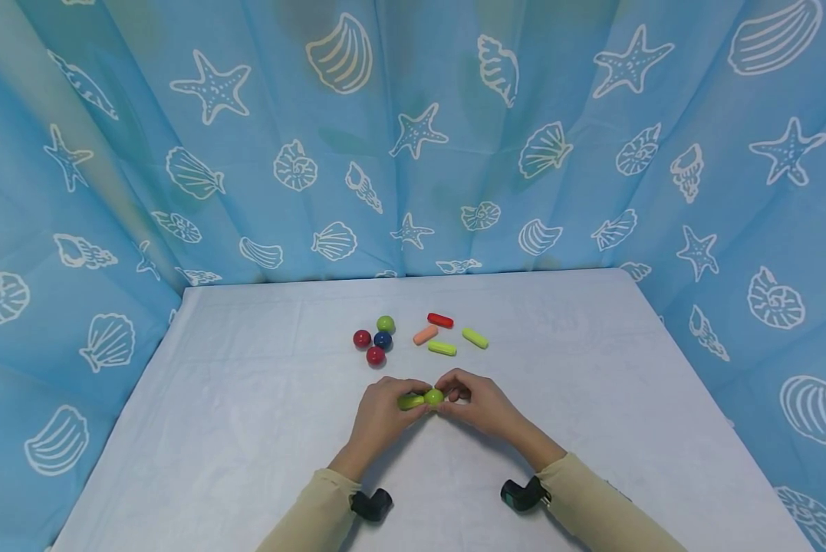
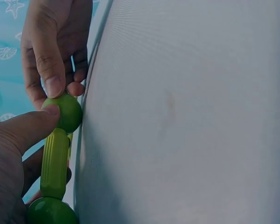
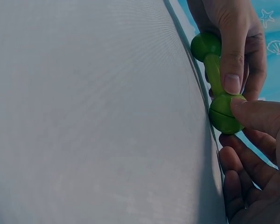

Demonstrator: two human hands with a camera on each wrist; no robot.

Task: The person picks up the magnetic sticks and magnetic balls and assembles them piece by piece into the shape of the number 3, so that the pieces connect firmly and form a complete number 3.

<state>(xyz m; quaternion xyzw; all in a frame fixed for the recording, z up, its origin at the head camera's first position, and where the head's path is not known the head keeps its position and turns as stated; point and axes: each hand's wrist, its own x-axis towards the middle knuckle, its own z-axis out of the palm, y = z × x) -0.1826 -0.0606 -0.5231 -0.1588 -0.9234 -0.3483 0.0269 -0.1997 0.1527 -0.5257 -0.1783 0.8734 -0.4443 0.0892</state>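
Note:
A small dumbbell-shaped piece is held between the two hands: a ribbed yellow-green rod (image 2: 55, 163) with a green ball (image 3: 206, 45) at one end and a second green ball (image 1: 434, 397) at the other. My left hand (image 1: 383, 408) grips the rod, its thumb (image 2: 30, 127) reaching onto the second ball. With thumb and fingertips, my right hand (image 1: 480, 400) pinches that same ball, its other fingers loosely bent. The first ball lies toward the left palm, hidden from the head view.
Beyond the hands, on the white-covered table (image 1: 247, 429), lie two red balls (image 1: 361, 339), a dark blue ball (image 1: 383, 340) and a green ball (image 1: 385, 323). Right of them are a red rod (image 1: 440, 320), an orange rod (image 1: 426, 335) and two yellow-green rods (image 1: 442, 348).

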